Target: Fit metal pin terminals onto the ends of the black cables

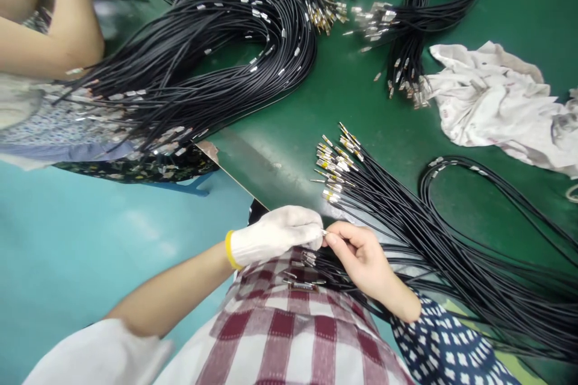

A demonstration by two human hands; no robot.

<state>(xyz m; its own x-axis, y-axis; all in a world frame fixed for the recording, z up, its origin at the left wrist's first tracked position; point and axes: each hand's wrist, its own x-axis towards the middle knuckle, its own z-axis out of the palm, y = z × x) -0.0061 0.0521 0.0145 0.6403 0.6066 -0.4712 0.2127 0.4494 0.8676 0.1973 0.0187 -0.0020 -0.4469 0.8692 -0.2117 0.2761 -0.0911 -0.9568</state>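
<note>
My left hand [282, 233], in a white glove with a yellow cuff, is closed with its fingertips against a small metal cable connector [324, 233]. Bare and pinching, my right hand [361, 252] meets it at the same connector. The connector's cable is hidden behind my fingers. Just below, black cables with metal ends [309, 258] lie across my checked apron [280, 325]. Beyond my hands a thick bundle of black cables [397, 204] rests on the green table, its silver and yellow tips pointing left.
Another person's arm [67, 42] is at the upper left, beside a large looped cable bundle [289, 54]. A further cable coil [433, 12] and a crumpled white cloth [492, 96] lie on the green table [361, 96]. The table edge runs diagonally left of my hands.
</note>
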